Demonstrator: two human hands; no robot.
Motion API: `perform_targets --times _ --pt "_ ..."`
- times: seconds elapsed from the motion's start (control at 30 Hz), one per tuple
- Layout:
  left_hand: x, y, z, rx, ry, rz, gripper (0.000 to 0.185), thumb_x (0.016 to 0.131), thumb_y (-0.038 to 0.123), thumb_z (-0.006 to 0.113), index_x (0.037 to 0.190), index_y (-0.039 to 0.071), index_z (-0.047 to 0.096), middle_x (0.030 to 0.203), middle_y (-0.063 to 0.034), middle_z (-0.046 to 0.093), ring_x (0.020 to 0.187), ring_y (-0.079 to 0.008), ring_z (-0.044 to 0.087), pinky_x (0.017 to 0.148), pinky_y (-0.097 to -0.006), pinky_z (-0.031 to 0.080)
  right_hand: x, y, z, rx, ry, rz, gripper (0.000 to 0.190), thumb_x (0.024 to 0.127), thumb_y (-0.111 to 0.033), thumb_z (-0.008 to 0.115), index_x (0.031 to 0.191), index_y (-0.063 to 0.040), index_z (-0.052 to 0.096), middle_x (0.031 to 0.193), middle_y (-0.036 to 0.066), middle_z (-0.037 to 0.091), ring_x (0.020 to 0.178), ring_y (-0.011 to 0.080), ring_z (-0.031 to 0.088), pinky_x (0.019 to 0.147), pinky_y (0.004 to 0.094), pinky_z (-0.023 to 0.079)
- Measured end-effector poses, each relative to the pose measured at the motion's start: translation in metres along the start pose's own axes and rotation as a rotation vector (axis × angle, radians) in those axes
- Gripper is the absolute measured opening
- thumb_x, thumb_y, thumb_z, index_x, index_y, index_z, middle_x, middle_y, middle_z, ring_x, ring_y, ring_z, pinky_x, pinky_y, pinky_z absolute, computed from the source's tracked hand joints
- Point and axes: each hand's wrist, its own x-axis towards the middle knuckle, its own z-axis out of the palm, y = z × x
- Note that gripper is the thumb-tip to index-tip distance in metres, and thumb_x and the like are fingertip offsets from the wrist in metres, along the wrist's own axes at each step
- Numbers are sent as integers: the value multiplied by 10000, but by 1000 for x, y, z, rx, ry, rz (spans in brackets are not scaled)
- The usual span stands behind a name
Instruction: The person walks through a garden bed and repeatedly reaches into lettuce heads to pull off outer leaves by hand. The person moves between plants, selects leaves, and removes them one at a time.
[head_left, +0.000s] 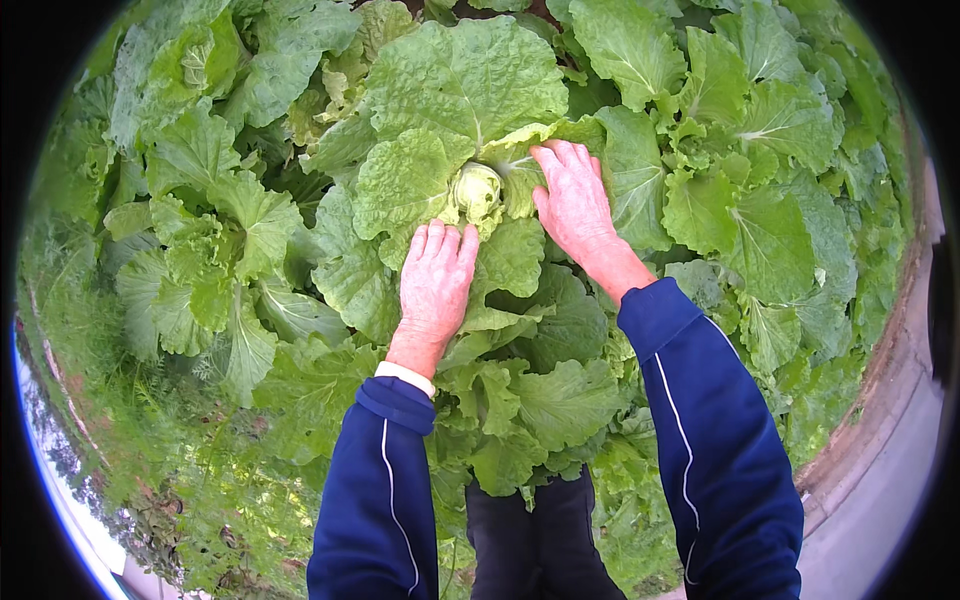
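Observation:
A leafy Chinese cabbage plant (472, 82) spreads its broad, crinkled leaves before me. At its centre sits a small, pale, tightly folded heart (478, 189). Just below the heart, my left hand (437, 277) lies palm down, its fingertips touching the inner leaves; its thumb is hidden, and whether it pinches a leaf is unclear. To the right of the heart, my right hand (574, 191) rests over an inner leaf (519, 176) with a curled upper edge. Its thumb is spread from the fingers, and its fingertips touch that leaf.
More leafy plants crowd both sides, one at the left (232, 247) and others at the right (757, 217). Feathery green growth (187, 442) covers the lower left. A pale paved strip (877, 480) curves along the right edge. My dark-trousered legs (532, 540) stand against the lower leaves.

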Motion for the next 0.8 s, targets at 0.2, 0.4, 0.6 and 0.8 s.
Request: perform_targets --times 0.2,0.4,0.6,0.8 --pt "-3 -5 -4 -26 -28 68 306 805 128 626 1090 19 648 1070 -145 621 1173 -321 538 1094 -468 382 3 -37 0 169 78 -387 321 817 -4 642 1138 -20 650 1142 117 645 1106 304 597 962 393 483" --pt "4 -15 -6 -87 5 -30 214 774 182 711 941 55 672 973 -125 600 1076 -317 559 1050 -450 404 -1 -33 32 -5 -172 -480 293 885 -108 609 1164 -26 644 1290 96 615 1313 253 504 1062 413 417" --pt "5 -13 -4 -81 15 -16 231 874 283 690 854 53 690 909 -115 631 1028 -286 587 1011 -430 422 -14 16 38 -147 -135 -517 293 830 -114 622 1114 -49 653 1316 75 617 1326 222 504 1034 415 426" --pt "20 -15 -1 -22 -162 -161 272 951 309 627 826 79 704 765 -87 639 925 -246 623 907 -404 464 -10 -6 41 -124 -162 -500 255 836 -108 616 1081 -48 654 1262 72 630 1297 227 515 1025 420 421"
